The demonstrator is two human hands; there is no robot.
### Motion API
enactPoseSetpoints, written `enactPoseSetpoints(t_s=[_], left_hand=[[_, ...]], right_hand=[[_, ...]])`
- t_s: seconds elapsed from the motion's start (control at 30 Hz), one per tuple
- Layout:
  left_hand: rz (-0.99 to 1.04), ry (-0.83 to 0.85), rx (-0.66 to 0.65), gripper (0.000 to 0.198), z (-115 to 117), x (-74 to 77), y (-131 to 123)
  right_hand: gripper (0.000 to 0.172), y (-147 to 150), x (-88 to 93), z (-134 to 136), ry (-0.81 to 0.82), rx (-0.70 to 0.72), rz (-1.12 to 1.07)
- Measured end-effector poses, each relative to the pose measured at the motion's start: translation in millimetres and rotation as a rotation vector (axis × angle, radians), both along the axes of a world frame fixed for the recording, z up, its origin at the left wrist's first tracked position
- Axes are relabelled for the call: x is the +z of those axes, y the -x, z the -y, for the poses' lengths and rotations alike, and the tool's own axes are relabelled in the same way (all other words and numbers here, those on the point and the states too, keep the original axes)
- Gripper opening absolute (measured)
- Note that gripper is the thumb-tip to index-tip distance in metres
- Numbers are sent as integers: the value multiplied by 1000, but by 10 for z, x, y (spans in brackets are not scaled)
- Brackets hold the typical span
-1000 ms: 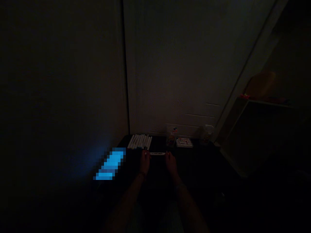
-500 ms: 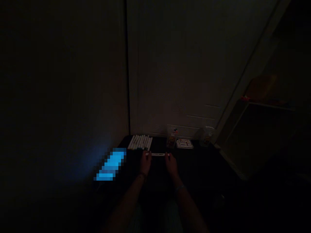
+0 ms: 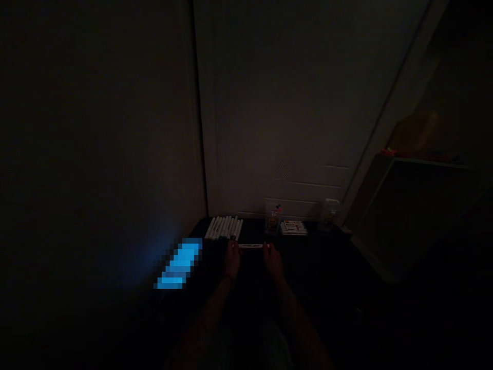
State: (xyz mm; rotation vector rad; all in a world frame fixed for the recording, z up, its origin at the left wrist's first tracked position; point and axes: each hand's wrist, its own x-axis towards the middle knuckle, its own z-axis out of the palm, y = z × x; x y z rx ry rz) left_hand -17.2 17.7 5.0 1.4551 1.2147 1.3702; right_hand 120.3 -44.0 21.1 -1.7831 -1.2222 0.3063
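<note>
The scene is very dark. A white marker (image 3: 251, 246) lies level between my two hands, above the dark table (image 3: 319, 267). My left hand (image 3: 232, 259) pinches its left end, and my right hand (image 3: 272, 258) pinches its right end. Just beyond my left hand is a row of several white markers (image 3: 223, 227), side by side. A stack of white markers (image 3: 294, 227) lies beyond my right hand, with a clear package (image 3: 272, 221) standing to its left.
Another clear package (image 3: 329, 216) stands at the back right of the table. On the left glows a pixelated blue screen (image 3: 179, 264). A wall (image 3: 269, 103) rises behind the table. At the right is a shelf unit (image 3: 416, 205) with an orange object (image 3: 414, 131) on top.
The camera view has shifted slightly. Both hands still hold the marker by its ends, with little visible movement.
</note>
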Motion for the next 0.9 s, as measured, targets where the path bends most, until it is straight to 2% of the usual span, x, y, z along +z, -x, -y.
enactPoseSetpoints(t_s=[0.43,0.57,0.77,0.9], left_hand=[[-15,18,-12,31,10,48,5],[-17,20,-7,28,27,50,15],[8,-12,-11,23,75,96,19],[3,-33,-3,22,83,100,13]], right_hand=[[46,-46,-160,-101,-22,-2,12],[46,-49,-118,-85,-39,14,2],[45,-25,36,3,-45,18,-7],[44,-16,38,4,-38,18,-1]])
